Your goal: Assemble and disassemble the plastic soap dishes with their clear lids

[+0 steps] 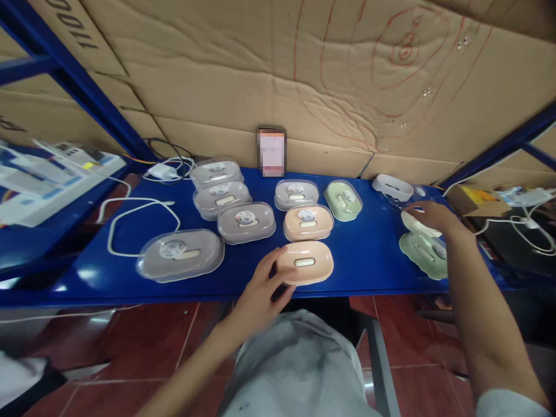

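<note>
My left hand (267,284) grips the left end of a peach soap dish (319,255), which has a cream oval insert and lies at the front edge. Its fingers are along the back and top, with the thumb in front. My right hand (428,215) reaches across to the right side; its fingertips are pinched together, blurred, and what they hold cannot be made out. Below that hand are a cream piece (419,225) and a green soap dish (421,255). Just beyond its fingers sits a white-grey dish (393,186).
Several lidded grey soap dishes (247,231) stand on the blue table (360,260), with a lidded peach one (309,230) and a lidded green one (343,209). A phone (272,152) leans on the cardboard (217,75). A white cable (113,234) lies left.
</note>
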The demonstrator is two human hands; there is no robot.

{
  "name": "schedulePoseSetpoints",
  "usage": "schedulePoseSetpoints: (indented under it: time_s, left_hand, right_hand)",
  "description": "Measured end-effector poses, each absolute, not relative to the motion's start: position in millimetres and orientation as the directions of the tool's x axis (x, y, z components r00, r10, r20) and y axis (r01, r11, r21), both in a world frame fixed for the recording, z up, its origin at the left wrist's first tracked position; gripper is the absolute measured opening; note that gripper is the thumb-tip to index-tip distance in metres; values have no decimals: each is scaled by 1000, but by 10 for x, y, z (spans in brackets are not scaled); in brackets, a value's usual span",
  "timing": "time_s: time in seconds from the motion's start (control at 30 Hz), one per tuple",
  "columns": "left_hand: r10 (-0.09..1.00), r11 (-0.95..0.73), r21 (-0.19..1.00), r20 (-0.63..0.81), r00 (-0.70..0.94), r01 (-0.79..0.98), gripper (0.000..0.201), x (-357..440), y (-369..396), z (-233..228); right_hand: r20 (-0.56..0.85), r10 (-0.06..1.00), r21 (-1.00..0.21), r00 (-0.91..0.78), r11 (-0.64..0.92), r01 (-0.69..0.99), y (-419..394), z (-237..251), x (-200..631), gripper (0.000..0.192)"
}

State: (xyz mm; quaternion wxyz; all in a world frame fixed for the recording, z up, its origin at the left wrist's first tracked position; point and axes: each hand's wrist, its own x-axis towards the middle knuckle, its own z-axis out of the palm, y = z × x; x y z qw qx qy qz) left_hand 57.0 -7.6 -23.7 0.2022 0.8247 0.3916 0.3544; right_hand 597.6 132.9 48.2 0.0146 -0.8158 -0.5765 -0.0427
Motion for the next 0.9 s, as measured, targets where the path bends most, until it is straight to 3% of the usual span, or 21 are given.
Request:
schedulePoseSetpoints:
  time_s: [0.1,0.2,0.37,0.5,0.7,0.8,0.9]
  left_hand:
    - [786,-616,610,429,446,499,27,580,-77,-251]
    - [779,-622,612,427,458,488,27,583,-77,-260]
    - [790,-607,629,409,457,486,27,585,-91,-249]
    - [816,-563,667,357,454,487,23,580,-105,-206]
    - [835,-524,714,323,446,464,22,560,-88,-171]
    - [837,-510,725,296,459,462,21,549,-76,-170]
    - [834,-518,721,307,459,459,18,545,-67,-177]
  right_hand:
    - [-10,966,66,259,-257,964,1316,412,5721,41]
    - [-6,979,106,201,-200,974,1304,359,5414,44]
    - [90,980,143,178,-190,971,1250,250,4921,66]
    - [221,952,173,209,-250,953,1152,113,4643,68]
    - [382,913,-26,145,-147,989,767,-119,4618,41]
    - [478,873,-104,99,-56,993,595,-201,4611,51]
    - [465,882,-107,77,-30,994,576,-225,4552,64]
